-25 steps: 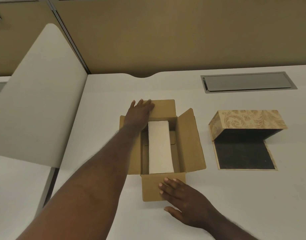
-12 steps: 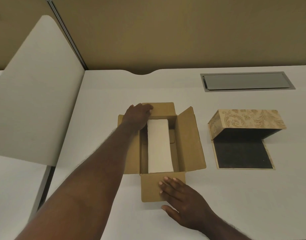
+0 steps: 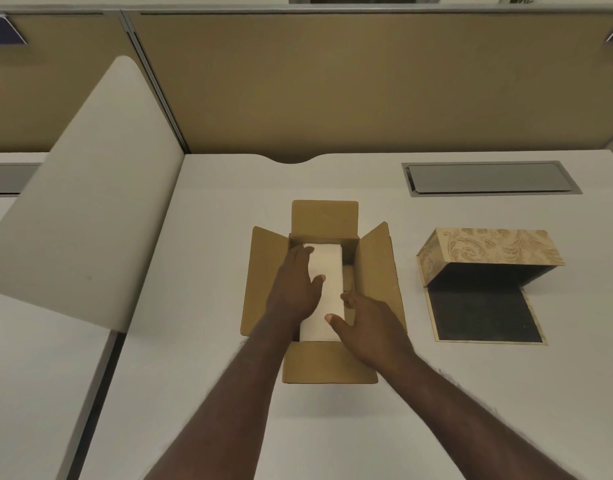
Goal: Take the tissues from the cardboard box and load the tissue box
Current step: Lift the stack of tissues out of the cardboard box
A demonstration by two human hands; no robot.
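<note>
Both hands, the left hand [image 3: 294, 289] and right hand [image 3: 370, 327], are spread open inside the cardboard box [image 3: 377, 282], flanking the ungripped white tissues [image 3: 327, 268].

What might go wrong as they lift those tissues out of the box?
The tissues sit snug between the cardboard box walls, so the stack may catch or drag the box up. The left hand and right hand have no firm grip yet; loose sheets may sag or spill. The tissue box lies some way off to the right.
</note>
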